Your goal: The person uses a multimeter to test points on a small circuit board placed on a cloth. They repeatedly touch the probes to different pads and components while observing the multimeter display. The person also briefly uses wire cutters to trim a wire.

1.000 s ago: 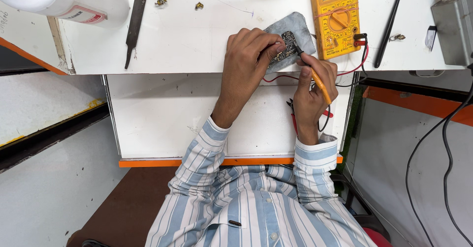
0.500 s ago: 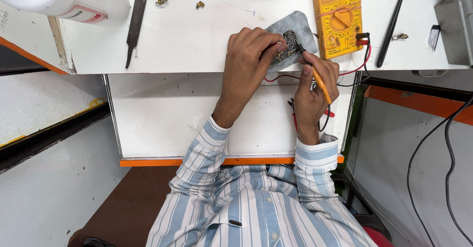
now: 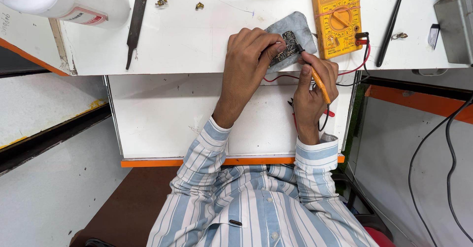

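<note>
Circuit board [image 3: 287, 46] sits on a grey pad [image 3: 295, 25] at the near edge of the white bench [image 3: 197, 40]. No real change over the last second: same pose, probing seems ongoing. Left hand [image 3: 249, 55] curled over the board, fingertips pinning it. Right hand [image 3: 315, 87] closed around an orange probe [image 3: 319, 82], tip apparently on the board, contact point too small to confirm. Yellow multimeter [image 3: 337, 18] just beside.

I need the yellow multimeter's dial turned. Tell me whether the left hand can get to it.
Probably yes, but not freely: the left hand is pressing the small dark circuit board, and the right hand with its orange probe lies nearer the yellow multimeter.
</note>
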Demonstrator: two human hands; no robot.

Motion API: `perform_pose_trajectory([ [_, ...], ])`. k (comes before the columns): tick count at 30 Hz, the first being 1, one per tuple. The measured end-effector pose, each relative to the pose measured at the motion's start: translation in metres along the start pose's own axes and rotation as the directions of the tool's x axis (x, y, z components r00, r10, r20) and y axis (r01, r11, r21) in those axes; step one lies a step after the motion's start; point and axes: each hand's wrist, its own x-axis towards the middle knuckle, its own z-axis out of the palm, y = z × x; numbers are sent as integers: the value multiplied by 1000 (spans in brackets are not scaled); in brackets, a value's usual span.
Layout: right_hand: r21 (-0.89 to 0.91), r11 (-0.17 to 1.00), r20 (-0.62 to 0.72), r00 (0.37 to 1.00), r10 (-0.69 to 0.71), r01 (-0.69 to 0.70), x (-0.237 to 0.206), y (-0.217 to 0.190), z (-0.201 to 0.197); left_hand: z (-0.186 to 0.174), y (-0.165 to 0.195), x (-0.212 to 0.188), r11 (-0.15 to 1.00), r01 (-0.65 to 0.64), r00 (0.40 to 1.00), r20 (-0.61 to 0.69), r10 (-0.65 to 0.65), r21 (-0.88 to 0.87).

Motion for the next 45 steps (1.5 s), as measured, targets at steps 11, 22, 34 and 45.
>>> perform_pose_trajectory([
  [11, 42, 999, -4, 1000, 15, -15, -1, 1, 0, -1, 1, 0, 1000, -6, 1000, 1, 6, -11],
  [22, 12, 1000, -1, 1000, 4, -4, -2, 4, 0, 1, 0, 0, 1000, -5, 1000, -4, 5, 9],
  [34, -242, 970, -157, 987, -40, 1, 40, -8, -37, -1, 5, 3, 1000, 4, 1000, -19, -4, 8],
  [45, -205, 973, -151, 985, 79, -109, 68, 6, 0, -2, 6, 3, 1000, -2, 1000, -16, 2, -10],
])
